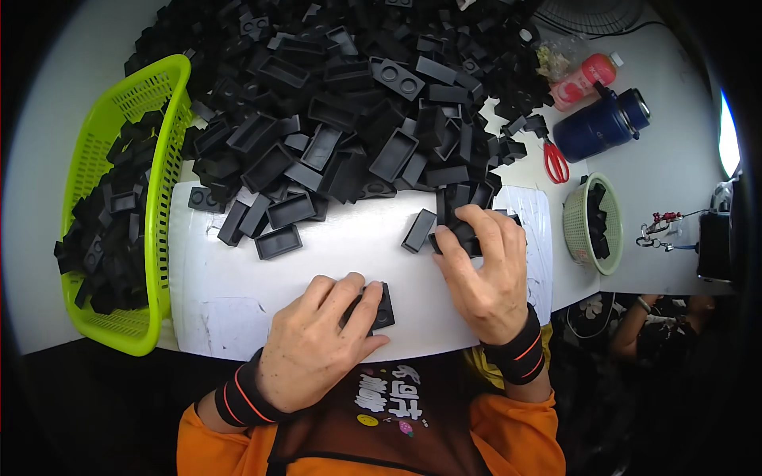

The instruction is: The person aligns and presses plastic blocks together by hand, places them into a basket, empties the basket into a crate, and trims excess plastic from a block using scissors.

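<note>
Black plastic blocks [386, 308] lie beneath your curled left hand [313, 345] and right hand [490, 279], grips unclear; gathering likely calls for pinching next.

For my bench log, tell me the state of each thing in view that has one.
Left hand: fingers over a black block
Right hand: fingers at blocks by the heap's edge
Black heap: loose, jumbled
Green basket: holds many blocks
Pale basket: holds some blocks
Pink bottle: capped
Blue flask: lid state unclear
Red scissors: open or shut unclear
</note>
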A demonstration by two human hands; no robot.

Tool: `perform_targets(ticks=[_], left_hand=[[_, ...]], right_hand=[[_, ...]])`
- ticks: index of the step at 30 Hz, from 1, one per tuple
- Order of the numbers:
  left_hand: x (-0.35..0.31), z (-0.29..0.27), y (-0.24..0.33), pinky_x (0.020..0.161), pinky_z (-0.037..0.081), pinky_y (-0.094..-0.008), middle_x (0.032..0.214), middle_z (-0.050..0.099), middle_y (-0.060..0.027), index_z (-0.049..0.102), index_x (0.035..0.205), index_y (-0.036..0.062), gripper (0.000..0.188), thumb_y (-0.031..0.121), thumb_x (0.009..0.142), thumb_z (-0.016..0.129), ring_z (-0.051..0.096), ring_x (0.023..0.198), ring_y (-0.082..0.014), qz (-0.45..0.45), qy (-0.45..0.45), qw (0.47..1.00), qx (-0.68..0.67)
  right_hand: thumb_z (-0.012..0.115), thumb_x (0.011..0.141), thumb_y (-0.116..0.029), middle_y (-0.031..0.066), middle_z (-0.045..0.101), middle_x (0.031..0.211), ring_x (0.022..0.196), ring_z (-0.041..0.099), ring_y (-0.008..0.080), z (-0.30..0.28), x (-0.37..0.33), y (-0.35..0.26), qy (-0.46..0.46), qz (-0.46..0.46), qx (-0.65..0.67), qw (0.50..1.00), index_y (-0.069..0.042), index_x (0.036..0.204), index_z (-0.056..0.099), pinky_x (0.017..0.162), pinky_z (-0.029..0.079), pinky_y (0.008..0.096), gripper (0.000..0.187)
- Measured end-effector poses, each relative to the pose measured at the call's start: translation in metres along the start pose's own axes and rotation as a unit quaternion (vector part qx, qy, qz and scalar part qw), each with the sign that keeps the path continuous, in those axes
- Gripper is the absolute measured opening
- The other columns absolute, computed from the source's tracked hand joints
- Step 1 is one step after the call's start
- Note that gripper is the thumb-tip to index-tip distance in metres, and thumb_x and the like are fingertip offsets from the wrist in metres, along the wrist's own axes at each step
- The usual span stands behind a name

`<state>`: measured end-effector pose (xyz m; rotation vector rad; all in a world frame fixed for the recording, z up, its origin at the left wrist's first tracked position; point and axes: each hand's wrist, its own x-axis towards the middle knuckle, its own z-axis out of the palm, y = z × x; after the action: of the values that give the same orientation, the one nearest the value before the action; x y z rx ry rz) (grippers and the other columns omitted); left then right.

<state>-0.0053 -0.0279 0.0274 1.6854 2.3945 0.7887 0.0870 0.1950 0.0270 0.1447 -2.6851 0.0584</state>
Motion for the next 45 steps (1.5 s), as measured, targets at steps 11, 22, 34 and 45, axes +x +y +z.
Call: perform_targets(ticks=[11, 22, 34, 45], left_hand=[[0.080, 0.026, -0.021, 0.068, 0.057, -0.0397, 0.108, 0.060, -0.0170, 0.061, 0.118, -0.0042, 0.036, 0.008, 0.087, 0.073, 0.068, 0.080, -0.0337, 0.060, 0.031, 0.995, -0.067], [-0.018, -0.016, -0.018, 0.062, 0.054, -0.0290, 0.096, 0.064, -0.0150, 0.068, 0.106, -0.0091, 0.028, -0.011, 0.079, 0.072, 0.068, 0.073, -0.0213, -0.115, 0.202, 0.968, -0.094], [-0.041, -0.008, -0.010, 0.076, 0.053, -0.0383, 0.106, 0.063, -0.0167, 0.066, 0.112, -0.0052, 0.051, 0.014, 0.071, 0.089, 0.064, 0.090, -0.0312, -0.066, 0.128, 0.988, -0.050], [-0.008, 0.018, -0.011, 0.084, 0.045, -0.0422, 0.111, 0.059, -0.0140, 0.063, 0.120, -0.0019, 0.067, 0.025, 0.066, 0.090, 0.058, 0.099, -0.0310, 0.007, 0.044, 0.998, -0.045]], right_hand=[[0.068, 0.091, 0.004, 0.0154, 0.059, 0.088, 0.061, 0.062, 0.0286, 0.007, -0.032, -0.060, 0.058, 0.233, 0.281, 0.929, 0.006, 0.106, 0.063, 0.053, 0.050, 0.0366, 0.016], [0.066, 0.089, 0.008, 0.0179, 0.058, 0.090, 0.063, 0.063, 0.0340, 0.013, -0.025, -0.068, 0.024, 0.234, 0.256, 0.938, 0.009, 0.106, 0.061, 0.053, 0.051, 0.0409, 0.018], [0.064, 0.069, 0.013, 0.0179, 0.056, 0.112, 0.088, 0.059, 0.0294, 0.000, -0.021, -0.007, -0.043, 0.058, 0.030, 0.997, 0.005, 0.110, 0.065, 0.067, 0.051, 0.0382, 0.042], [0.084, 0.067, 0.001, 0.0182, 0.062, 0.104, 0.091, 0.060, 0.0337, 0.006, -0.068, -0.055, 0.056, 0.183, 0.198, 0.961, -0.001, 0.094, 0.054, 0.076, 0.045, 0.0425, 0.040]])
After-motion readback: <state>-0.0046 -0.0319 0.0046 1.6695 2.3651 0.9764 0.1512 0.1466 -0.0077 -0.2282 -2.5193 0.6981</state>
